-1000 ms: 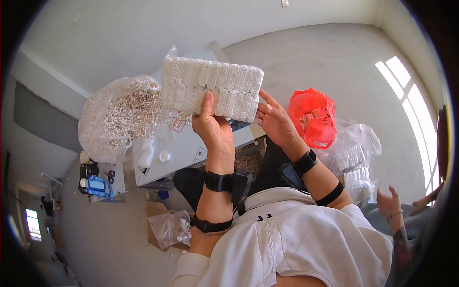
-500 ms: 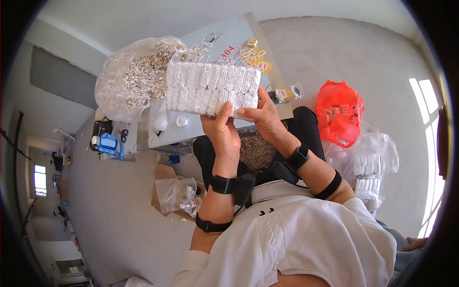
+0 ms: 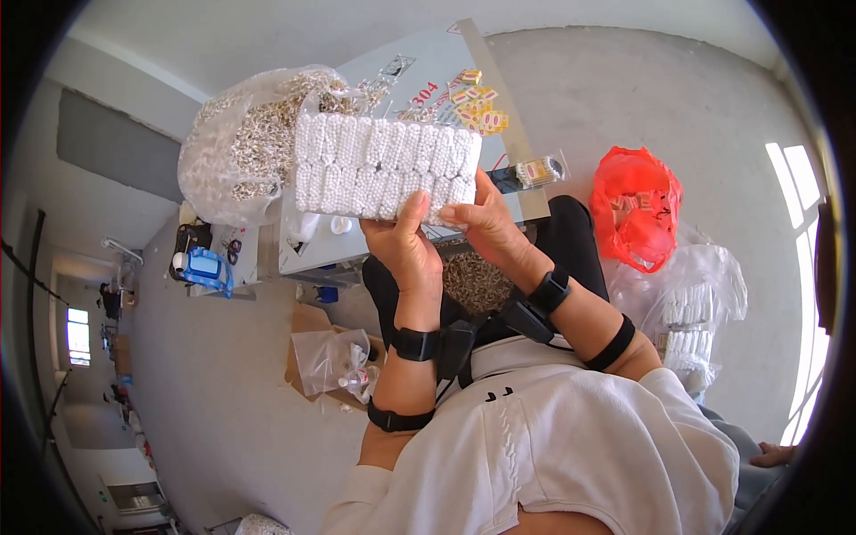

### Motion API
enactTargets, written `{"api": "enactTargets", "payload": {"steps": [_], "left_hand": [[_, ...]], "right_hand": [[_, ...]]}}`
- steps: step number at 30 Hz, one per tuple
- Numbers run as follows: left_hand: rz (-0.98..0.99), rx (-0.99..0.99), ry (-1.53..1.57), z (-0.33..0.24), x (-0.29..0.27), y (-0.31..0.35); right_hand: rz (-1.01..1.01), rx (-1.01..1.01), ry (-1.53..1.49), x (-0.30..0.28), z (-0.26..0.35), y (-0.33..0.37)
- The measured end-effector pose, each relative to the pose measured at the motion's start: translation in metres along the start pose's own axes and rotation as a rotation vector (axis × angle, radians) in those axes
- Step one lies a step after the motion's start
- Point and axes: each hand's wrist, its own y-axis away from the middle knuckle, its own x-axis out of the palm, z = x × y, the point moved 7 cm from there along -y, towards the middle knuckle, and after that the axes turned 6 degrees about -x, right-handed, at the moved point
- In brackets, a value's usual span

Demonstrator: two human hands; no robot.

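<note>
Between my two hands, above the near part of the table (image 3: pixel 294 254), is a rectangular block of bundled cotton swabs (image 3: pixel 383 165). Its white tips face up in two rows of bundles. My left hand (image 3: pixel 406 250) grips the near edge, thumb on the tips and the other fingers hidden underneath. At the near right corner my right hand (image 3: pixel 501 227) is closed on the same block, its thumb pressed close to my left thumb. Behind the block, a large clear plastic bag (image 3: pixel 205 156) bulges with loose thin pieces.
Small yellow-and-white labels (image 3: pixel 481 114) lie at the table's far right. A clear pack of swabs (image 3: pixel 540 170) rests by its right edge. Red (image 3: pixel 635 209) and clear (image 3: pixel 727 294) plastic bags stand on the right floor; a cardboard box (image 3: pixel 303 357) sits lower left. Another person's hand (image 3: pixel 772 455) shows at right.
The block of cotton swabs has shifted slightly left in my hands and tilted a little. Both hands keep their hold on its near edge.
</note>
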Motion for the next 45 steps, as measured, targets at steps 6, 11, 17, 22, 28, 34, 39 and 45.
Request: {"api": "enactTargets", "payload": {"steps": [6, 11, 17, 22, 28, 34, 39, 45], "left_hand": [[-0.001, 0.075, -0.042, -0.006, 0.002, 0.003], [0.0, 0.078, -0.042, -0.005, 0.002, 0.002], [0.015, 0.102, -0.031, -0.005, 0.003, 0.001], [-0.021, 0.081, -0.014, -0.005, 0.003, 0.003], [0.025, 0.107, -0.021, -0.009, 0.007, 0.003], [-0.025, -0.023, 0.006, 0.005, 0.001, 0.0], [-0.071, -0.024, -0.021, 0.003, -0.003, 0.001], [-0.079, -0.021, -0.036, 0.005, -0.002, 0.001]], "right_hand": [[-0.008, 0.07, -0.052, -0.002, -0.005, 0.001], [-0.02, 0.051, -0.035, 0.002, -0.004, 0.0], [-0.064, 0.039, 0.036, 0.008, -0.001, -0.003], [-0.062, 0.014, 0.05, 0.007, -0.001, -0.005], [-0.026, 0.023, -0.037, 0.007, -0.003, -0.006], [-0.03, 0.083, -0.055, 0.015, -0.003, -0.003], [0.766, -0.21, 1.645, 0.075, 0.116, 0.047], [0.781, -0.266, 1.689, 0.076, 0.116, 0.046]]}}
